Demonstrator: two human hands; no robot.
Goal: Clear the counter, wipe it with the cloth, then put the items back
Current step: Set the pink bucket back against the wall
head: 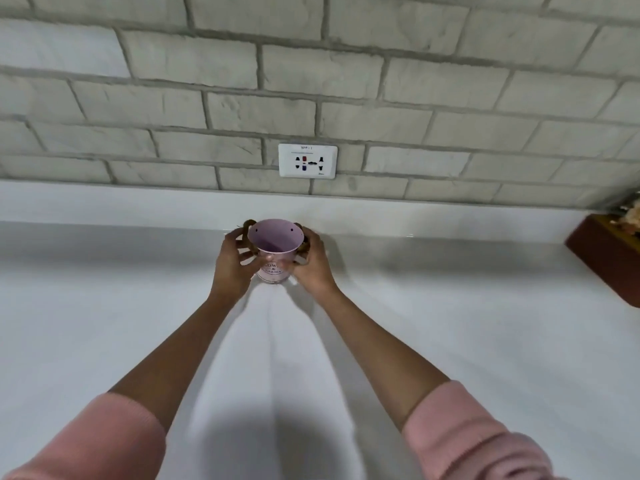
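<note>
Pink sleeves [467, 434] nearest, both my arms out over the white counter [104, 323]. My left hand [232, 263] and right hand [313, 263] are each curled round one side of the small pink pot [275, 251]. Pot is upright, mouth open, near the counter's back edge; can't tell if its base touches. Brown box [609, 258] at far right. Behind it all: wall socket [307, 161] on the grey brick wall [173, 98].
</note>
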